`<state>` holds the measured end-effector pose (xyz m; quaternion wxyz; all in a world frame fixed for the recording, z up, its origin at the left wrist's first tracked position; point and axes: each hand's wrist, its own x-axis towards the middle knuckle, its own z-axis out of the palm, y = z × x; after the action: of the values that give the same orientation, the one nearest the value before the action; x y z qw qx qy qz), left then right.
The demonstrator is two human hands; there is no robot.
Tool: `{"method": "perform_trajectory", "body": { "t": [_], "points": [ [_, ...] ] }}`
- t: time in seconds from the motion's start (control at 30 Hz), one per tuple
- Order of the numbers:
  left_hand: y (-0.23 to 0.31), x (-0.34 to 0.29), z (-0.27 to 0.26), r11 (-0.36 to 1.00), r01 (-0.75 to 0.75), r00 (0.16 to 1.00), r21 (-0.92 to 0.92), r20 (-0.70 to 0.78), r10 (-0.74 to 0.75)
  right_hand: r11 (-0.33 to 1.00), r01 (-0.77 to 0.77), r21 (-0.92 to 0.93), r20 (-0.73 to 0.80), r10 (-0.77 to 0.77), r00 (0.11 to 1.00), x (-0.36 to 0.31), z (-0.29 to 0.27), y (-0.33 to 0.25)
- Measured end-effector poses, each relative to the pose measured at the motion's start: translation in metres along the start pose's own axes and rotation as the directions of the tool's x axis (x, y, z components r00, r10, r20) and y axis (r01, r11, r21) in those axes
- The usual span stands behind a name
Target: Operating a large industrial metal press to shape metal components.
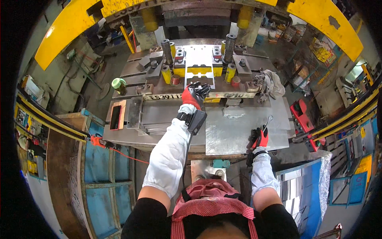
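**Press bench with both hands busy, bins on either side**

So the bench (113,136) is a big grey steel one. A loose steel plate (238,129) covers most of its front right corner, and a crumpled grey rag (272,85) sits by the right edge. Yellow arched guards (63,30) loom over the far side, with cluttered shop floor all round.

Middle of the back half is a die with two dark posts (166,52). The bright metal sheet (201,59) lies between them, its near end pointing at the front edge. The gloved left grip (196,93) is right at that near end, fingers bent; can't tell if it's pinching the sheet. The gloved right grip (258,138) is closed round a thin metal tool (268,121) over the plate, near the front right corner.

Containers: a green-lidded jar (118,84) by the left edge, contents unclear. Nearer the front left corner, a shallow wooden tray (122,113) holds a dark flat thing (115,118). Off the front right corner, a blue bin (314,199) has flat metal pieces (292,195) inside and clear plastic wrap (325,171) on its side.
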<state>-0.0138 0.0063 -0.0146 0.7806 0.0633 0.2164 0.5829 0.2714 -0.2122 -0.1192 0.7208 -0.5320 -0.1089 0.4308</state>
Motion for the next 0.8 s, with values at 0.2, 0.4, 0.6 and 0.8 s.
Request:
{"method": "perform_trajectory", "body": {
  "t": [0.2, 0.4, 0.6, 0.8],
  "points": [
    [-0.008, -0.001, 0.008, 1.000, 0.002, 0.996, 0.030, -0.091, 0.001, 0.991, 0.109, -0.081, 0.383, -0.070, 0.921, -0.003, -0.018, -0.010],
    [-0.001, -0.007, 0.000, 1.000, -0.006, 0.999, 0.030, -0.041, 0.007, 0.968, 0.176, -0.181, 0.636, -0.021, 0.771, -0.026, 0.097, -0.073],
    [-0.002, -0.006, -0.008, 0.999, 0.009, 0.992, 0.054, 0.125, -0.015, 0.883, 0.340, -0.324, 0.864, 0.130, 0.486, 0.043, 0.280, -0.102],
    [0.001, -0.027, -0.009, 0.663, -0.423, 0.903, 0.618, 0.343, 0.257, 0.870, 0.059, -0.490, 0.805, 0.426, 0.413, 0.092, 0.341, -0.094]
  ]
}}
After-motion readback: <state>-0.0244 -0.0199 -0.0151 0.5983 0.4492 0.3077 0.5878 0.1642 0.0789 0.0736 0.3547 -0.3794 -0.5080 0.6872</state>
